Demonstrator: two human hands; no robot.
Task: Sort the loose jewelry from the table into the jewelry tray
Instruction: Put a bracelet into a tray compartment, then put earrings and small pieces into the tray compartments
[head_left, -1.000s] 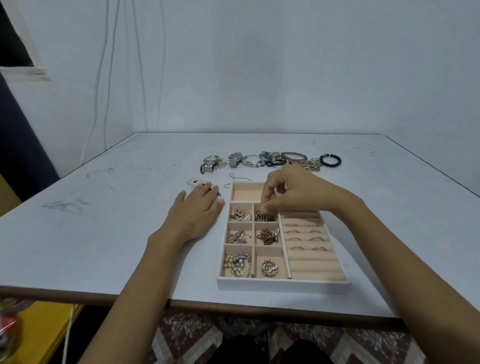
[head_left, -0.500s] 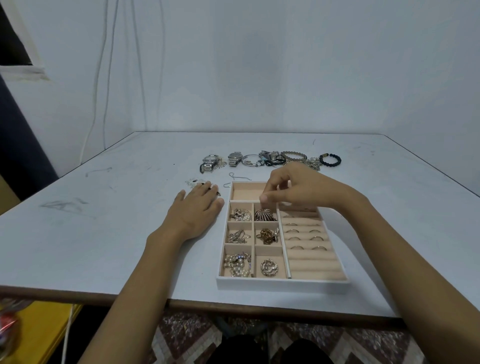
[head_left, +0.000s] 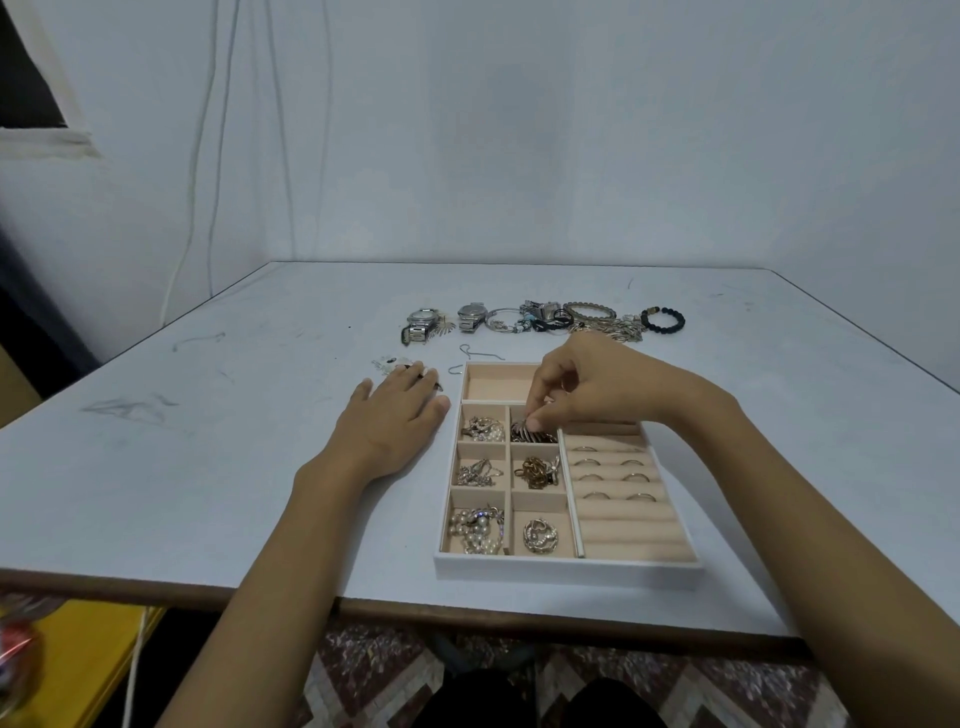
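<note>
The white jewelry tray (head_left: 566, 569) with beige compartments lies near the table's front edge. My right hand (head_left: 597, 387) hovers over its upper part, fingers curled, and its fingertips pinch a dark fan-shaped piece (head_left: 524, 434) lying in the upper right small compartment. Left of the tray, my left hand (head_left: 395, 415) rests flat on the table, its fingertips by a small clear piece (head_left: 387, 364). Other small compartments hold gold and pearl pieces, and several rings (head_left: 608, 462) sit in the ring rolls. The wide top compartment (head_left: 493, 384) holds nothing.
Loose jewelry lies in a row behind the tray: two watches (head_left: 421, 325), a silver bangle (head_left: 501, 318), a beaded bangle (head_left: 589, 312), a black bead bracelet (head_left: 665, 319) and tangled pieces. A thin wire hook (head_left: 475, 353) lies just beyond the tray.
My right hand lifted off the fan-shaped piece half a second ago and has come back down onto it. My left hand has not moved.
</note>
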